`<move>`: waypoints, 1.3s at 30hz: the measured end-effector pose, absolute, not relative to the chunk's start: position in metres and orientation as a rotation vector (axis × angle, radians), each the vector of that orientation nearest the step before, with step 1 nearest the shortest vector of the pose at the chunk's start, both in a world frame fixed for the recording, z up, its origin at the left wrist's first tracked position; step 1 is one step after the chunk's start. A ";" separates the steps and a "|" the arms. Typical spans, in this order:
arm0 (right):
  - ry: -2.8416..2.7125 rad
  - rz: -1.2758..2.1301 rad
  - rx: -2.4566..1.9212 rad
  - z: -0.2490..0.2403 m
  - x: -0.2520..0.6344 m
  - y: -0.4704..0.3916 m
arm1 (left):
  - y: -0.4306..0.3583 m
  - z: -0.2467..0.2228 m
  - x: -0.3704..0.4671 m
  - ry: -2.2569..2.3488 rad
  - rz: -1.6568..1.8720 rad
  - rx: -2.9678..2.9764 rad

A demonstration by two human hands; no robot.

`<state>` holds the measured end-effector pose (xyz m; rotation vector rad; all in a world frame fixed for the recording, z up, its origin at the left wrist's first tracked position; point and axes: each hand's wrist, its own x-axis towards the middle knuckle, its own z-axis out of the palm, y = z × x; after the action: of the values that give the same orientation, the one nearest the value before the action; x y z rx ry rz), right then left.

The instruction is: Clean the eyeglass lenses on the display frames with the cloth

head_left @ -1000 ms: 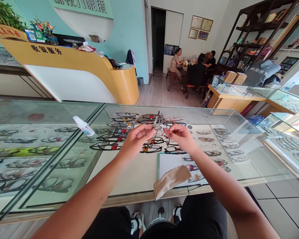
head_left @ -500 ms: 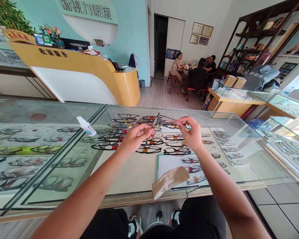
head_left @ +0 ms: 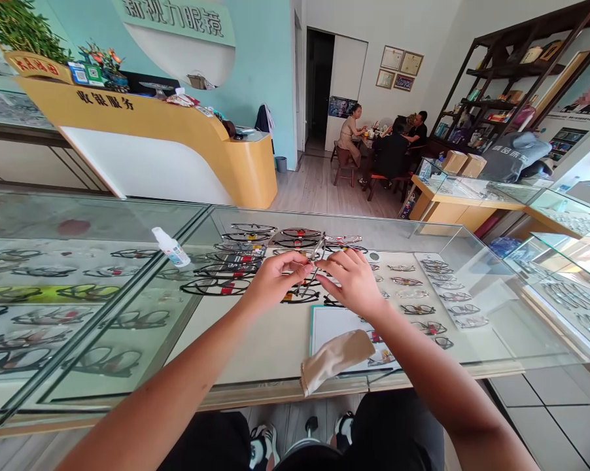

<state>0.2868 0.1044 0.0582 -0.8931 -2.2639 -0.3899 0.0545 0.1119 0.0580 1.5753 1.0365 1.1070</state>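
My left hand (head_left: 278, 280) pinches a pair of eyeglasses (head_left: 319, 247) between thumb and fingers, above the glass showcase. The glasses are held on edge, and the fingers hide part of them. From the right, my right hand (head_left: 354, 282) closes its thumb and fingertips on the same glasses, close to my left fingertips. Beneath both hands are rows of eyeglasses (head_left: 216, 286) with dark frames, some carrying red or yellow tags. A beige cloth (head_left: 337, 356) lies nearer to me by the showcase's front edge.
A white spray bottle (head_left: 171, 247) stands on the glass showcase (head_left: 256, 386) at left. Under the beige cloth is a teal-edged white board (head_left: 319, 320). Beyond are a yellow counter (head_left: 250, 167), people seated at a table, and more showcases (head_left: 471, 190) at right.
My right hand has moved left, from the outstretched end of the glasses' temple to beside my left hand. My left hand stays nearly in place, holding the glasses.
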 end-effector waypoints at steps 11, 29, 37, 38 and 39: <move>-2.214 -0.371 -1.023 0.055 0.294 0.112 | 0.114 0.052 0.055 1.100 1.339 1.349; -2.224 -0.370 -0.976 0.058 0.293 0.108 | 0.116 0.053 0.054 1.117 1.540 1.176; -2.245 -0.036 -1.017 0.062 0.274 0.088 | 0.098 0.055 0.069 1.063 1.470 1.539; -2.246 -0.008 -1.011 0.060 0.272 0.087 | 0.096 0.055 0.072 1.056 1.462 1.563; -2.241 0.016 -1.007 0.058 0.270 0.087 | 0.093 0.055 0.074 1.049 1.451 1.582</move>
<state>0.2695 0.0865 0.0575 -1.0071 -2.2415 0.0159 0.0738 0.0933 0.0550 1.5824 1.0489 1.4510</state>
